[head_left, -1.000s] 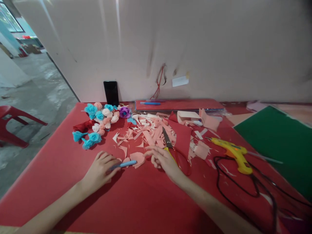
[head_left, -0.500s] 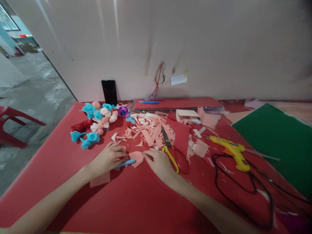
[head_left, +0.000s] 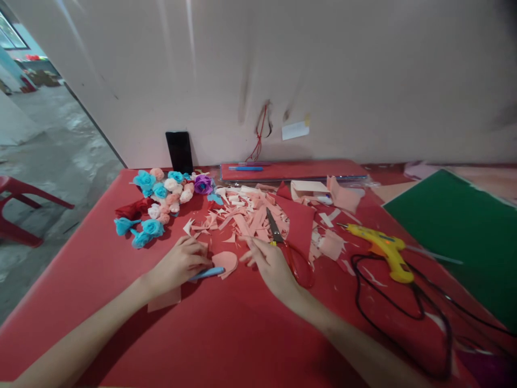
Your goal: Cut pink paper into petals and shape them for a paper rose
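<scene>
My left hand (head_left: 180,264) is closed, with its fingertips on the left end of rounded pink paper petals (head_left: 226,263). A light blue pen (head_left: 208,273) lies against those fingers and crosses the petals' lower edge. My right hand (head_left: 272,267) is just right of the petals and apart from them, its fingers spread and holding nothing. Behind it, scissors (head_left: 275,226) with dark blades lie on the red table; their handles are partly covered by the hand. A pale pink paper square (head_left: 165,299) lies partly under my left wrist.
Pink paper scraps (head_left: 250,213) are heaped beyond my hands. Paper flowers (head_left: 153,229) in several colours sit at the left. A phone (head_left: 180,152) leans on the wall. To the right are a yellow glue gun (head_left: 382,245), its black cable (head_left: 357,291) and a green sheet (head_left: 456,231).
My right hand has come off the petals' right edge; its fingers have lifted and spread, pointing up toward the scraps. The left hand has stayed nearly in place.
</scene>
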Demonstrator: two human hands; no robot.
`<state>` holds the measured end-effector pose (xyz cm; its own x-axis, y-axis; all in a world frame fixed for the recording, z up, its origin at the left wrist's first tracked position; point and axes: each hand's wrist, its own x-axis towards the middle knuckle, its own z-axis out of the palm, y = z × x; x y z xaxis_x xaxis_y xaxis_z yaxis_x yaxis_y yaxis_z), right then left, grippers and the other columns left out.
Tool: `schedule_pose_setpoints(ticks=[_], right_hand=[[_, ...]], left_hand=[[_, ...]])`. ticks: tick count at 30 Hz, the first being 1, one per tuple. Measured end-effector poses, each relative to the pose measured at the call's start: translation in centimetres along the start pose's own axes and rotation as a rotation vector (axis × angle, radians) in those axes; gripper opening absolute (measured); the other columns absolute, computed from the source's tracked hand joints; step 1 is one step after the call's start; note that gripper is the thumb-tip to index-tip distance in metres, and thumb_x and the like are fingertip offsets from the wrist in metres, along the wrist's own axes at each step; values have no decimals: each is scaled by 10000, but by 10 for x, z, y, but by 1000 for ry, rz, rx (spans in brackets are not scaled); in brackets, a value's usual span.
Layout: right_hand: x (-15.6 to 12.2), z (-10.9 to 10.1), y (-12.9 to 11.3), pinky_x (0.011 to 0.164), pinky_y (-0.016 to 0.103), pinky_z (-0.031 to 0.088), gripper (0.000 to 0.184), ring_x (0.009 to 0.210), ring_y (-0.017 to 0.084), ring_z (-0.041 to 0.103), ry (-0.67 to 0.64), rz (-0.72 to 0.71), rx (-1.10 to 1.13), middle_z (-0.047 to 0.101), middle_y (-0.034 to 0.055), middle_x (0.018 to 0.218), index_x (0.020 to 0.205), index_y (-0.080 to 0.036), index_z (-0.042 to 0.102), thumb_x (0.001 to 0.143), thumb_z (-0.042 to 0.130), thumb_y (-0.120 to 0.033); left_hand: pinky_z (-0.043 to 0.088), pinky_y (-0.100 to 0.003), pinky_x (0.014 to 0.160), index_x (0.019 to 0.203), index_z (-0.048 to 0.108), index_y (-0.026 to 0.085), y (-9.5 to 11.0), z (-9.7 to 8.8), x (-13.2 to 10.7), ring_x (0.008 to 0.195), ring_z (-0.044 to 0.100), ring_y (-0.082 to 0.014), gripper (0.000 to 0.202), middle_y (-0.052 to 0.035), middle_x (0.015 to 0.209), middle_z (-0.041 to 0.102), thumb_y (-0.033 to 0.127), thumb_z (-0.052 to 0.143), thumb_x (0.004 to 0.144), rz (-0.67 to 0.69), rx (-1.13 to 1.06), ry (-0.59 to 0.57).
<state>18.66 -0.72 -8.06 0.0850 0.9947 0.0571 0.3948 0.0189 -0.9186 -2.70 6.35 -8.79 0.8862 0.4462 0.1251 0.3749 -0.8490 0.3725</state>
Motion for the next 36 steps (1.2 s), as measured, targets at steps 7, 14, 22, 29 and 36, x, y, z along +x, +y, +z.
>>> schedule_pose_setpoints(ticks=[7,14,22,29,36], right_hand=[[2,3,3,808,389,447,326,944,240,584,-27,150,356,637,114,1002,895,-177,623,818,424,-423],[1,-3,-4,846,370,437,298,980,213,589,-154,265,779,646,108,1016,891,-165,616,829,436,-394],[1,-4,-13,942,395,359,274,1065,214,540,-277,278,1054,644,74,1062,896,-187,633,832,432,-363],[-14,-12,-36,845,290,447,270,1028,150,546,-358,207,1176,629,15,1093,883,-218,655,869,401,-312],[-22,-20,-48,561,262,512,241,957,212,571,-350,287,1080,559,26,1187,758,-233,659,755,532,-437]], left_hand=[[327,-298,794,879,640,228,1,-1,0,853,548,-153,157,-26,890,631,253,490,839,11,-10,6],[342,-291,801,836,638,206,-1,2,1,825,548,-139,133,-23,834,619,250,514,824,7,-49,56],[387,-277,704,846,625,181,8,-3,2,759,531,-145,140,-35,801,628,228,493,834,-48,-92,194],[376,-181,476,934,642,184,82,-28,24,471,502,-84,197,18,537,620,214,482,822,-320,-598,131],[340,-184,459,935,662,150,96,-24,45,389,418,-69,263,31,390,536,318,536,778,-353,-1029,52]])
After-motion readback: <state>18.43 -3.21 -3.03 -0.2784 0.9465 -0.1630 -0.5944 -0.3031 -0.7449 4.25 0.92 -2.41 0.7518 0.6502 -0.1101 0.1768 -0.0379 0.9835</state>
